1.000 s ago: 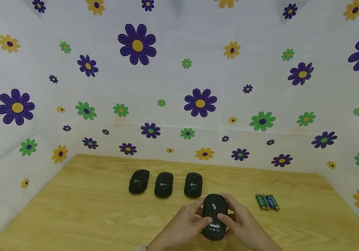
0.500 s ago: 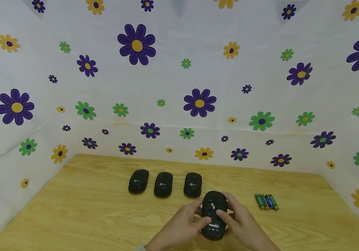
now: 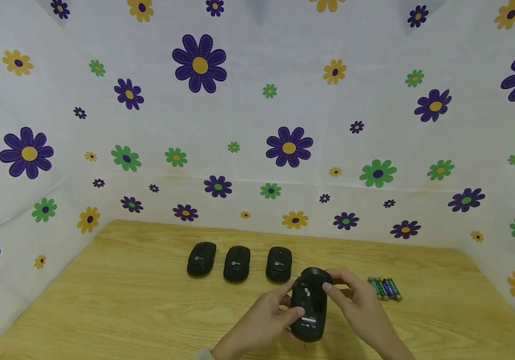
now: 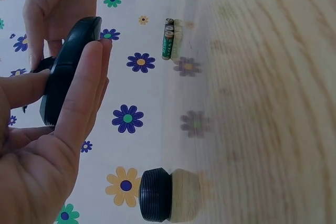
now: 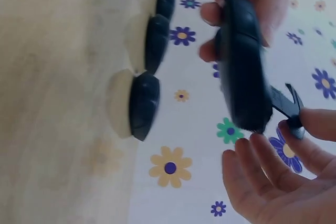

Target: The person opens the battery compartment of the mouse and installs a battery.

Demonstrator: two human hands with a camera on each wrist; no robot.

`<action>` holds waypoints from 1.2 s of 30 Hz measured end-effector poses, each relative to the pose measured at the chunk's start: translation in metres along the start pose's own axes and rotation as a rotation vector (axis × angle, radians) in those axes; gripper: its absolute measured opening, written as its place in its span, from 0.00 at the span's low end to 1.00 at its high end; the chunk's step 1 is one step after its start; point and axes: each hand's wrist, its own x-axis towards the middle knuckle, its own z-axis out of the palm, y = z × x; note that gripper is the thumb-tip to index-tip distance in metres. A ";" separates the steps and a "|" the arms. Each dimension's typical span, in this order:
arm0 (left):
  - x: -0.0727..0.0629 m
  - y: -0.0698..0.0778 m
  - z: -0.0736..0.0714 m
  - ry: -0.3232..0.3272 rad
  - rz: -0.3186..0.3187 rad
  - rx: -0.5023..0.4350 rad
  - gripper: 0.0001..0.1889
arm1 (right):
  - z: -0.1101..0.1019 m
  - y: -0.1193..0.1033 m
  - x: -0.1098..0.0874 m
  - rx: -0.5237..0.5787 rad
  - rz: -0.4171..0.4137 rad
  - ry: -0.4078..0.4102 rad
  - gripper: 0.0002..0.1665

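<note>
A black computer mouse [image 3: 306, 327] is held underside-up in my left hand [image 3: 264, 320], its thumb on the label side and fingers behind. My right hand [image 3: 358, 307] pinches the mouse's battery cover [image 5: 289, 109] between thumb and index finger. That cover is lifted off the underside at an angle; whether it still touches the mouse I cannot tell. Beneath it a dark battery compartment [image 3: 318, 300] shows in the head view. In the left wrist view my left fingers lie flat along the mouse's top shell [image 4: 69, 72].
Three more black mice stand in a row beyond my hands: left [image 3: 201, 259], middle [image 3: 237, 263] and right [image 3: 278, 264]. To the right, several green and blue batteries [image 3: 384, 288] lie side by side on the wooden table [image 3: 140, 300]. A flower-patterned cloth [image 3: 239, 115] encloses the table's back and sides.
The battery cover has come up from the mouse's underside, pinched by my right hand, which has moved up and right. My left hand keeps its hold on the mouse.
</note>
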 end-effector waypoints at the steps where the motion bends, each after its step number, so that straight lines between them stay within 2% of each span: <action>1: 0.000 0.000 0.000 0.002 -0.004 -0.001 0.32 | -0.003 -0.001 0.001 0.005 0.013 0.012 0.09; 6: 0.000 0.000 0.000 0.010 -0.017 -0.006 0.32 | -0.017 -0.002 0.012 0.128 0.124 0.037 0.09; 10: 0.000 0.000 0.000 0.019 -0.024 -0.030 0.32 | -0.026 0.006 0.023 0.181 0.120 -0.003 0.16; 13: 0.000 0.001 0.000 0.020 -0.020 -0.045 0.32 | -0.034 0.018 0.035 0.147 0.082 -0.063 0.20; 17: 0.000 0.001 0.001 0.008 0.004 -0.047 0.32 | -0.040 0.034 0.049 0.101 0.079 -0.112 0.19; 22: 0.000 0.002 0.000 -0.001 0.011 -0.056 0.31 | -0.040 0.050 0.059 0.035 0.113 -0.181 0.18; 29: 0.000 0.004 -0.001 -0.001 -0.001 -0.078 0.31 | -0.041 0.058 0.069 -0.071 0.138 -0.286 0.19; 36: 0.001 0.006 -0.004 0.004 0.021 -0.096 0.30 | -0.040 0.065 0.083 -0.127 0.233 -0.326 0.17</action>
